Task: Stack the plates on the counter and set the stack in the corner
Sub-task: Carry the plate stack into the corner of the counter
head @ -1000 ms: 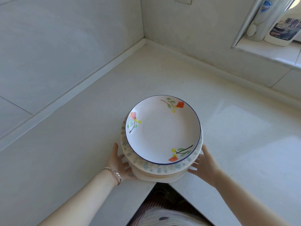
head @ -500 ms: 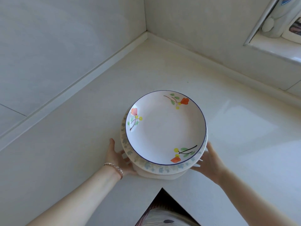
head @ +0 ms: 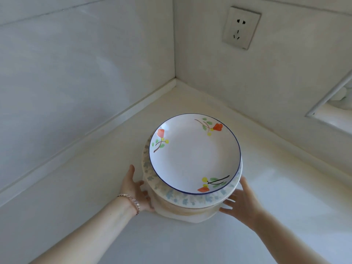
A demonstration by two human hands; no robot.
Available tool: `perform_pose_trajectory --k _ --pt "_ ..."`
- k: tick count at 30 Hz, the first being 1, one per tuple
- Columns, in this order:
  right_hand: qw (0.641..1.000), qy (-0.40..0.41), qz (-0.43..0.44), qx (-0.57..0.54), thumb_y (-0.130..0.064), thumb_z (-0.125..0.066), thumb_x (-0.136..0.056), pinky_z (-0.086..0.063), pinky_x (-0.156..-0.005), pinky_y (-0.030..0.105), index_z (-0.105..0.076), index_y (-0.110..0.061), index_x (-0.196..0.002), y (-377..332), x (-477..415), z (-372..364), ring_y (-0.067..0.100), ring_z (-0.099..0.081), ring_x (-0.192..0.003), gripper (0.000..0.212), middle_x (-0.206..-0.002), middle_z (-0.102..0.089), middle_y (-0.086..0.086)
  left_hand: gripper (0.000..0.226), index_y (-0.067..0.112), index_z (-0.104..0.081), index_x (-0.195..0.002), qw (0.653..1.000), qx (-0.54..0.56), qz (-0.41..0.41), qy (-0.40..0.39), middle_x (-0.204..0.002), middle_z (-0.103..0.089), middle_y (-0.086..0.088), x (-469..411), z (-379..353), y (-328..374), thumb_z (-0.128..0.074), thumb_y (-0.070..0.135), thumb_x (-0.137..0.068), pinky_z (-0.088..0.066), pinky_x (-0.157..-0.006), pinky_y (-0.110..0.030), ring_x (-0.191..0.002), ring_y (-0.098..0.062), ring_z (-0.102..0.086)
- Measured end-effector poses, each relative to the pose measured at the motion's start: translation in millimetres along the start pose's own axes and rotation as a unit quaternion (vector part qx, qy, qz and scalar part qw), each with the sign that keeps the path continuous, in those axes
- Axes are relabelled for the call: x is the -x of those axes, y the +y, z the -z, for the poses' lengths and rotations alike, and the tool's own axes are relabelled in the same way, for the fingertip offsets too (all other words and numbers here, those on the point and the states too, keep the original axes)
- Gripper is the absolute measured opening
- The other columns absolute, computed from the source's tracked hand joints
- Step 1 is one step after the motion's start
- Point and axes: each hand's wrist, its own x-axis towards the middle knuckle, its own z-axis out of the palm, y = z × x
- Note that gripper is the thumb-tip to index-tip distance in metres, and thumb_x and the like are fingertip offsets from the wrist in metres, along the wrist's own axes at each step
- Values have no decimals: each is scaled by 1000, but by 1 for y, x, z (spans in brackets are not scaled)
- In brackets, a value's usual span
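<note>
A stack of plates (head: 182, 212) stands on the white counter (head: 289, 189), a short way out from the wall corner (head: 175, 82). Its top plate (head: 194, 155) is white with a thin blue rim and orange flowers. Under it lies a wider plate with a pale blue floral border (head: 190, 200), on plain cream plates. My left hand (head: 133, 187) presses the stack's lower left side, thumb pointing up, with a bracelet on the wrist. My right hand (head: 242, 202) touches the lower right side with straight, spread fingers. Whether the stack is lifted off the counter I cannot tell.
Tiled walls meet behind the stack, with a raised white backsplash strip (head: 114, 119) along the left wall. A wall socket (head: 241, 27) sits on the right wall above the corner. A window ledge (head: 333, 119) juts in at the far right.
The stack and both hands have moved forward toward the corner. The view has tilted up, so the socket now shows and the bottles on the ledge are out of frame.
</note>
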Motion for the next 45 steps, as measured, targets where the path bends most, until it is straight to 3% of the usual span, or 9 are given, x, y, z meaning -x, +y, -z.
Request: perform_pose_trajectory --k 2,7,22,25,27,31,36,40,45 --pt "1000 1 6 -3 -59 -55 -51 -49 -76 44 -60 7 -107 -22 -18 -8 31 -56 -97 88 -102 -58 19 67 46 -41 -126 1000 -4 -12 -5 -69 -46 9 -10 -18 20 -39 78 -68 -33 -89 -42 -90 -7 -53" --pt "1000 5 17 -16 -62 -55 -64 -49 -81 46 -55 9 -117 -72 -59 -27 31 -55 -101 89 -106 -57 19 94 20 -38 -139 1000 -21 -11 10 -141 -41 -9 -28 -55 70 -45 78 -65 -36 -92 -57 -127 -31 -43" --pt "985 48 65 -153 -56 -41 -88 -46 -87 46 -50 3 -94 -108 -129 -85 27 -56 -90 59 -94 -57 16 73 8 -23 -146 982 76 -172 6 -149 -34 -15 -68 -108 148 -47 47 -89 -43 -87 -45 -128 -28 -45" --pt "984 75 76 -144 -14 -38 -97 -47 -68 34 -55 1 -91 -93 -138 -85 23 -53 -71 23 -80 -57 13 23 3 -56 -112 979 32 -189 74 -117 -64 -25 -86 -99 123 -43 9 -95 -56 -65 -24 -83 -27 -66" --pt "985 93 81 -118 2 -43 -93 -52 -61 30 -56 3 -102 -87 -141 -84 22 -57 -72 16 -80 -60 13 15 -2 -53 -98 987 -1 -144 64 -84 -66 -23 -83 -102 97 -39 -3 -94 -55 -78 -30 -73 -30 -63" --pt "981 161 82 -73 8 -52 -87 -57 -54 27 -56 10 -110 -81 -146 -91 25 -60 -72 23 -80 -61 16 26 -11 -49 -118 987 -62 -139 44 -94 -63 -26 -73 -111 69 -43 -2 -95 -48 -82 -44 -85 -36 -62" --pt "973 186 128 -43 5 -53 -88 -50 -78 36 -54 4 -123 -74 -146 -104 33 -62 -89 35 -100 -62 20 36 -16 -44 -126 986 -34 -151 63 -84 -60 -23 -91 -111 83 -47 -3 -93 -46 -80 -46 -96 -36 -57" --pt "979 152 121 -66 8 -51 -88 -53 -71 37 -45 -3 -134 -81 -151 -113 34 -62 -91 48 -118 -60 25 30 -14 -47 -120 987 -13 -144 69 -128 -54 -31 -91 -117 101 -45 -1 -94 -43 -89 -50 -121 -40 -52" --pt "975 147 153 -66 8 -48 -89 -52 -89 44 -32 -13 -144 -87 -165 -136 37 -56 -115 60 -126 -56 18 30 -8 -47 -123 985 -6 -160 68 -135 -51 -26 -101 -128 126 -40 0 -96 -41 -95 -49 -126 -36 -49"
